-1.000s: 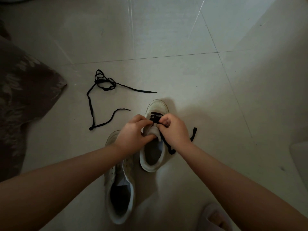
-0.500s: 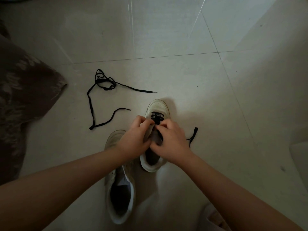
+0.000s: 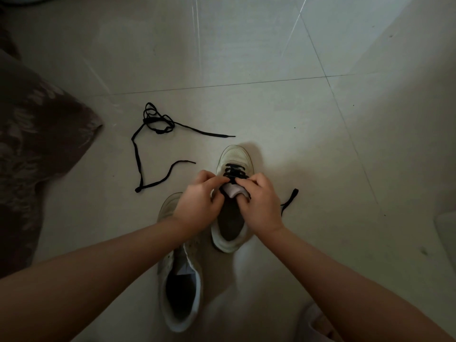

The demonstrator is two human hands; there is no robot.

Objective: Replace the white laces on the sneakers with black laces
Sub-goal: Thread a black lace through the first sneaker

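Observation:
Two white sneakers stand on the tiled floor. The far sneaker [image 3: 234, 156] has a black lace [image 3: 233, 171] crossed through its front eyelets, and one loose end of that lace [image 3: 290, 199] trails on the floor to its right. My left hand [image 3: 197, 203] pinches the sneaker's left eyelet edge beside the grey tongue [image 3: 233, 191]. My right hand [image 3: 261, 206] pinches the lace at the right eyelet edge. The near sneaker [image 3: 180, 287] lies under my left forearm with no lace in it. A second black lace [image 3: 153, 129] lies loose on the floor to the upper left.
A dark patterned cloth [image 3: 32, 149] covers the floor at the left edge. A pale object [image 3: 446, 233] shows at the right edge, and part of a slipper [image 3: 318, 324] at the bottom right. Bare tiles stretch beyond the sneakers.
Both hands shifted forward along the far sneaker, uncovering its tongue and heel opening. The lace's loose end on the right was drawn shorter and shifted slightly.

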